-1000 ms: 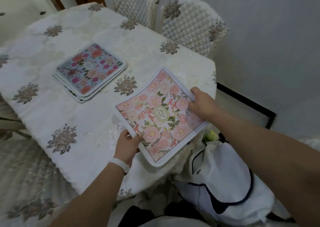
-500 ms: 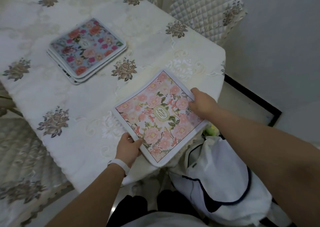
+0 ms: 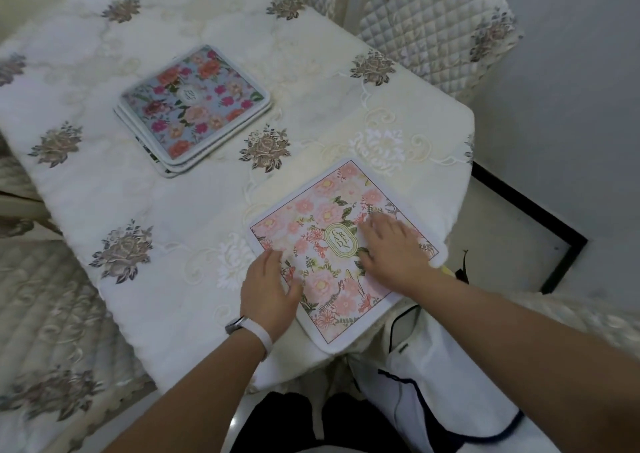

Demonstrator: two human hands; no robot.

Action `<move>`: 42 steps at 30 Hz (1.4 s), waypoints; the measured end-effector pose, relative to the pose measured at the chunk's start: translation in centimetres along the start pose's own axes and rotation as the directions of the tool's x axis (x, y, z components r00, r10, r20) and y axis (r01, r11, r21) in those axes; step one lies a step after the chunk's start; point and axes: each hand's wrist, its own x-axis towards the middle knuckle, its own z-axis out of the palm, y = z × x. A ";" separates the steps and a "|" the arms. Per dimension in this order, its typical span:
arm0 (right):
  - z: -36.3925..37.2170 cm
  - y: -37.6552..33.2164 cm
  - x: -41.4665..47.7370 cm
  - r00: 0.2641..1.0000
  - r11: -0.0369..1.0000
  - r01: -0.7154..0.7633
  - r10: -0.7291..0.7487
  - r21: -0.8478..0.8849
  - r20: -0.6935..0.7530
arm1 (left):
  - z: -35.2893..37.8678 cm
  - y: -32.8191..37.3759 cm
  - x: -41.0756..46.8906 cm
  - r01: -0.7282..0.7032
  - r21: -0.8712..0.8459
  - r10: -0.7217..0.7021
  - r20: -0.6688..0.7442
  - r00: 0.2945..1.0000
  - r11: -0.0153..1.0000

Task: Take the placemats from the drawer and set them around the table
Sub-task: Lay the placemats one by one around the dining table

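Note:
A pink floral placemat (image 3: 322, 217) lies flat near the table's near right corner, its lower corner hanging slightly past the edge. My left hand (image 3: 268, 284) rests flat on its left edge with fingers spread. My right hand (image 3: 393, 250) presses flat on its right half, fingers straight. A stack of blue floral placemats (image 3: 195, 110) sits further in on the table (image 3: 138, 189), to the upper left, well away from both hands.
The table wears a white embroidered cloth with brown roses. Quilted chairs (image 3: 433, 20) stand behind the far right side. A cushioned seat (image 3: 45, 331) lies at the lower left. A white garment (image 3: 433, 376) hangs at the near right corner.
Both hands let go of the pink placemat's edges and now lie flat on top of it. The mat has settled onto the table near the corner.

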 end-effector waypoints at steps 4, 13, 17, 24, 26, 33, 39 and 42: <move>0.9 -2.9 1.8 0.978 0.982 0.188 -0.186 -0.003 0.091 | 1.6 0.2 3.1 -0.199 0.233 0.168 0.147 0.975 0.952; 1.3 -4.3 10.8 0.970 0.968 0.241 -0.238 -0.067 0.049 | 1.7 0.1 11.6 -0.227 0.338 0.193 0.132 0.972 0.913; 0.7 -4.0 12.9 0.983 0.980 0.185 -0.184 -0.071 0.031 | 1.1 -0.7 13.2 -0.218 0.368 0.183 0.129 0.975 0.904; -0.6 1.0 14.1 0.999 0.999 -0.032 0.032 -0.011 -0.025 | 0.0 -2.5 12.5 -0.127 0.367 0.103 0.084 0.991 0.922; -0.6 2.4 13.3 0.997 0.997 -0.076 0.076 -0.014 -0.028 | -0.1 -3.3 12.0 -0.064 0.353 0.048 0.053 0.997 0.933; 0.6 2.0 6.3 0.999 0.999 -0.047 0.047 0.002 0.014 | 1.9 -1.5 5.7 0.001 0.291 -0.004 0.012 1.000 0.957; 3.3 -1.8 -1.6 0.972 0.972 0.229 -0.226 -0.046 0.068 | 6.9 3.4 -3.5 -0.251 0.211 0.232 0.113 0.966 0.945; 3.9 -1.0 -3.3 0.967 0.966 0.254 -0.253 -0.052 0.032 | 8.0 4.0 -5.0 -0.248 0.281 0.216 0.141 0.966 0.927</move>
